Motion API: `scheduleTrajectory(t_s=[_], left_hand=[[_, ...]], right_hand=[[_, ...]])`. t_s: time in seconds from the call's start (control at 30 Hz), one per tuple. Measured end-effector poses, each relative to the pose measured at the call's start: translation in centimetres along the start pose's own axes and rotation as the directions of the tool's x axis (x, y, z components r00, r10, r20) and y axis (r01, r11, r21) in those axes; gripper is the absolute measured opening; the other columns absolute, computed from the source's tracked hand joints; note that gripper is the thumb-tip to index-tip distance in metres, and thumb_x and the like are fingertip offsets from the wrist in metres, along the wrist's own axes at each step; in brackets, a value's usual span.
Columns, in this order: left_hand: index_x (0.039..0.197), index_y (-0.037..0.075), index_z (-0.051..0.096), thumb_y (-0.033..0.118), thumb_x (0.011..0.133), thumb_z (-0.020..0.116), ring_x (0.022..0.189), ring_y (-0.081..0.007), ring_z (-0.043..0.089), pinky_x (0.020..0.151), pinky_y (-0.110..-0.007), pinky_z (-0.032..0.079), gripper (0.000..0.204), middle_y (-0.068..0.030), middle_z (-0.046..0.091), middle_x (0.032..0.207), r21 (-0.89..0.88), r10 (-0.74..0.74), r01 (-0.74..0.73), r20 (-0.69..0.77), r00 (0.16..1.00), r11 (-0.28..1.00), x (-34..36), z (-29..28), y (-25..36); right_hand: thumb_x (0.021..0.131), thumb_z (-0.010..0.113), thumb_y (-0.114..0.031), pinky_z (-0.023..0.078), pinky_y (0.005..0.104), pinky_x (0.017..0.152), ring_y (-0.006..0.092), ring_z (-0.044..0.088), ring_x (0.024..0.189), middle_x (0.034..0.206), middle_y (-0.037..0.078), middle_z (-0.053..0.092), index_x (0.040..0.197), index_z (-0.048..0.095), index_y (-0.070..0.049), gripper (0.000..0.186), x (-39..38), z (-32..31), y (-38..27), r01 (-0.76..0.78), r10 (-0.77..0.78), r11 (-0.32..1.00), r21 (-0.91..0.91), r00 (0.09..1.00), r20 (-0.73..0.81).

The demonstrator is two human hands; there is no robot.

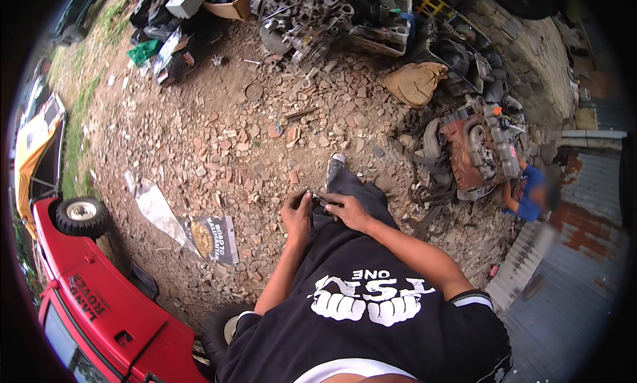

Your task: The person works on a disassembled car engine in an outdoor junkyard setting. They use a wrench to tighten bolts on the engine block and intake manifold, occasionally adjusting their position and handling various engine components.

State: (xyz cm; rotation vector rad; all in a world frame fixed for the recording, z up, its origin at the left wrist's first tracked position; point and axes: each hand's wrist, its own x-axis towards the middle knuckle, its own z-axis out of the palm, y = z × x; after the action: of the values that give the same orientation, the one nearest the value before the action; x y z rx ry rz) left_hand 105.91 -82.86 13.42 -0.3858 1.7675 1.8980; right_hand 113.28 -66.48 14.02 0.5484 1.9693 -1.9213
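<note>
My left hand [296, 214] and my right hand [348, 212] meet in front of my dark trousers, thumbs and fingertips drawn together. Between them is a small, slim dark metal piece [318, 199], too small for its kind to be told. Both hands have their fingers closed on it, the left at one end and the right at the other. A shoe tip [339, 157] shows just beyond, on ground strewn with broken tile and stone.
A red off-road vehicle [86, 297] stands at left. A rusty engine [474, 151] sits at right, with a co-worker in a blue shirt [533, 194] reaching to it. A brown sack [416, 84] and heaped engine parts [305, 18] lie ahead; a printed sheet [222, 240] lies at left.
</note>
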Motion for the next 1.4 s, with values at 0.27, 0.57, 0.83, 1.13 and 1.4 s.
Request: scheduleTrajectory(t_s=[0.27,0.57,0.83,1.13,1.4], left_hand=[[0.112,-0.005,0.071,0.009,0.095,0.073,0.084,-0.0106,0.067,0.076,-0.024,0.054,0.022,-0.0074,0.074,0.097,0.002,-0.010,0.010,0.096,0.995,1.000,-0.5,1.4,1.2],[0.101,-0.002,0.073,0.003,0.089,0.077,0.085,-0.0117,0.068,0.078,-0.025,0.056,0.014,-0.0077,0.074,0.096,0.301,0.257,-0.234,-0.039,0.966,0.924,1.0,6.2,3.2],[0.099,-0.003,0.071,0.000,0.090,0.074,0.089,-0.0130,0.068,0.079,-0.026,0.056,0.010,-0.0074,0.071,0.101,0.241,0.260,-0.260,0.033,0.965,0.935,2.4,7.3,2.7],[0.114,0.000,0.070,0.006,0.088,0.078,0.085,-0.0093,0.066,0.078,-0.025,0.052,0.028,-0.0041,0.073,0.093,-0.065,-0.004,0.005,0.023,1.000,0.998,9.2,1.8,7.3],[0.119,0.001,0.074,0.017,0.089,0.078,0.090,-0.0116,0.069,0.081,-0.028,0.054,0.034,-0.0089,0.078,0.102,0.176,0.013,-0.025,0.071,0.997,0.984,21.2,-10.5,17.1]], right_hand=[[0.098,0.064,-0.019,0.054,0.0319,0.068,0.0130,0.063,0.066,0.092,0.010,0.074,0.140,0.062,-0.017,0.041,-1.2,-1.7,-3.1,0.002,-0.018,0.984,-0.180,0.996,-0.083],[0.102,0.060,-0.008,0.052,0.0242,0.059,0.0104,0.061,0.073,0.093,0.002,0.065,0.148,0.053,-0.012,0.047,1.8,-5.8,-4.5,-0.165,0.126,0.881,0.443,0.985,0.115],[0.098,0.063,-0.005,0.055,0.0241,0.062,0.0114,0.065,0.078,0.097,0.003,0.064,0.151,0.045,-0.005,0.056,4.5,-9.1,-4.3,-0.317,0.190,0.781,0.539,0.942,0.279],[0.101,0.061,-0.010,0.044,0.0207,0.053,0.0065,0.057,0.070,0.095,0.001,0.063,0.152,0.046,-0.007,0.052,12.2,-5.7,-10.4,-0.294,0.212,0.926,0.237,0.924,0.319],[0.097,0.063,-0.007,0.045,0.0215,0.057,0.0068,0.057,0.069,0.104,0.003,0.068,0.147,0.054,-0.009,0.051,26.0,2.9,-19.3,-0.156,0.153,0.988,-0.004,0.962,0.225]])
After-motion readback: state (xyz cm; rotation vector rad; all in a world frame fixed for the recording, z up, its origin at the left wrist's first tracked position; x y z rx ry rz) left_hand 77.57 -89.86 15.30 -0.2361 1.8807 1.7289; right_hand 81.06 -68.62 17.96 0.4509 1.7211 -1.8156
